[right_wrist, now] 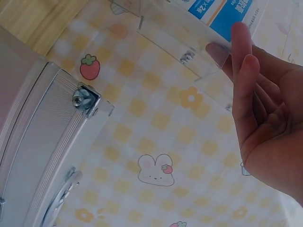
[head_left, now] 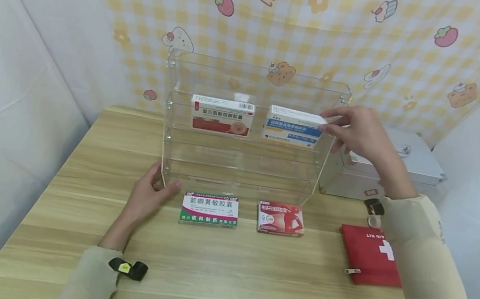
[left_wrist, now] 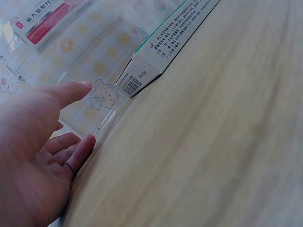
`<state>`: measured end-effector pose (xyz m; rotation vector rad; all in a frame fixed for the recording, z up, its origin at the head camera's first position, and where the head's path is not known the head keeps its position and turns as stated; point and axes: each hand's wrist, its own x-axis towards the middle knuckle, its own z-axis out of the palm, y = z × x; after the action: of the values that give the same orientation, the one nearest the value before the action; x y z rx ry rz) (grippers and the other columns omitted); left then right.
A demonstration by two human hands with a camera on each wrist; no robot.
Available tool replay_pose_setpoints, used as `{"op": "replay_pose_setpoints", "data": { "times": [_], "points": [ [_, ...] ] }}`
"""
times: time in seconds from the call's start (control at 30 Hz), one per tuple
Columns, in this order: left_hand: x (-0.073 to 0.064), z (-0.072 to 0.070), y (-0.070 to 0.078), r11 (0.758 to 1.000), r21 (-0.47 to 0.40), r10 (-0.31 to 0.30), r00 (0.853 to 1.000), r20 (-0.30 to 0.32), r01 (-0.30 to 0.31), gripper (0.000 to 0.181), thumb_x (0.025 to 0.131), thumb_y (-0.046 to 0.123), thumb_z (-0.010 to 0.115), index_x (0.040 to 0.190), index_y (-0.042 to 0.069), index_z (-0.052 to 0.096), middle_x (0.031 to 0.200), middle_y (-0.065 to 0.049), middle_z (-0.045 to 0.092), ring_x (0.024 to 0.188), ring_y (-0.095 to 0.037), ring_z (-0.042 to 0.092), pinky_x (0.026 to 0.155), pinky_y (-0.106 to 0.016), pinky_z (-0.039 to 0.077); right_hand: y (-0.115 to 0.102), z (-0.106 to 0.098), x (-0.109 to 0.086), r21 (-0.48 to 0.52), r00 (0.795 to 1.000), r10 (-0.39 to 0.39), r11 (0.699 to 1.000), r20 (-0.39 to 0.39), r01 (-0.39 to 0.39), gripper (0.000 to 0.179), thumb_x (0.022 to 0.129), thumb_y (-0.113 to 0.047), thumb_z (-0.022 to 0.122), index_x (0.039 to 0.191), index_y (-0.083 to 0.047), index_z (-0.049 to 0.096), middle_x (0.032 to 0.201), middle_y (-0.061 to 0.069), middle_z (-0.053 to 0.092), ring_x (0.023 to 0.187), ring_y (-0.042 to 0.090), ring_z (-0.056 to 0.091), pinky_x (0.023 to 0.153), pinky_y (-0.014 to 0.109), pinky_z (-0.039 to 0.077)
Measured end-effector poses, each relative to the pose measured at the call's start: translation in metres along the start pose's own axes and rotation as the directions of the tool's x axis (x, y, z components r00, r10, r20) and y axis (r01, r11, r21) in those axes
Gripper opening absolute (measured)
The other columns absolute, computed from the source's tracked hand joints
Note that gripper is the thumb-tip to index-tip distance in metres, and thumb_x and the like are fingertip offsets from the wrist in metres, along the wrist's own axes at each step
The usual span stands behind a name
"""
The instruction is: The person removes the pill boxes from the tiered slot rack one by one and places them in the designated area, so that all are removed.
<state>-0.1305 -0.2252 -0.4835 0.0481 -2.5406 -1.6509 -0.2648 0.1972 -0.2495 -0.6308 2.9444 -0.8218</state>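
Observation:
On a tier of the clear acrylic display rack (head_left: 238, 161), a blue-and-white medicine box (head_left: 292, 127) stands with its front facing out. My right hand (head_left: 359, 132) pinches that box by its right end; the right wrist view shows the fingertips at the end of the box (right_wrist: 228, 21). My left hand (head_left: 148, 195) holds the lower left corner of the rack, thumb in front and the other fingers around the side panel, as the left wrist view shows. A red-and-white medicine box (head_left: 221, 116) stands on the same tier, to the left.
In front of the rack lie a green-and-white medicine box (head_left: 209, 210) and a red medicine box (head_left: 280, 219). A silver metal case (head_left: 353, 182) stands right of the rack, behind the right forearm. A red first aid pouch (head_left: 365, 255) lies at the right, partly covered by the sleeve.

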Motion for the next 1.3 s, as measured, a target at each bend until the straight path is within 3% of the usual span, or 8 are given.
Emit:
{"op": "replay_pose_setpoints", "data": {
  "times": [0.53,0.9,1.3],
  "points": [
    [0.001,0.0,0.001,1.0,-0.004,0.007,1.0,0.001,-0.007,0.08,0.091,0.041,0.07,0.156,0.021,0.028,0.148,-0.02,0.041,0.088,-0.028,0.064,0.068,-0.036,0.054,-0.008,-0.022,-0.004,-0.011,0.998,-0.005,1.0,-0.066,0.004,0.034,0.093,-0.022,0.07,0.125,-0.01,0.067,0.107,0.019,0.071,0.059,0.027,0.07,0.047,0.032,0.053],
    [0.0,0.001,0.003,1.0,0.0,0.004,1.0,-0.001,-0.004,0.08,0.09,0.041,0.071,0.155,0.022,0.028,0.148,-0.02,0.042,0.083,-0.026,0.063,0.065,-0.032,0.054,-0.016,-0.035,-0.008,-0.039,0.995,0.021,0.999,-0.093,-0.025,0.039,0.093,-0.029,0.07,0.128,-0.013,0.066,0.109,0.019,0.07,0.056,0.019,0.068,0.048,0.032,0.054],
    [-0.001,0.001,0.002,1.0,-0.001,-0.01,1.0,-0.003,0.01,0.08,0.09,0.044,0.07,0.155,0.022,0.03,0.148,-0.018,0.043,0.086,-0.028,0.065,0.066,-0.035,0.054,-0.021,-0.047,-0.014,-0.041,0.991,-0.006,0.999,-0.131,0.0,0.038,0.094,-0.028,0.069,0.129,-0.014,0.066,0.108,0.018,0.071,0.054,0.018,0.068,0.046,0.03,0.053]
  ]
}}
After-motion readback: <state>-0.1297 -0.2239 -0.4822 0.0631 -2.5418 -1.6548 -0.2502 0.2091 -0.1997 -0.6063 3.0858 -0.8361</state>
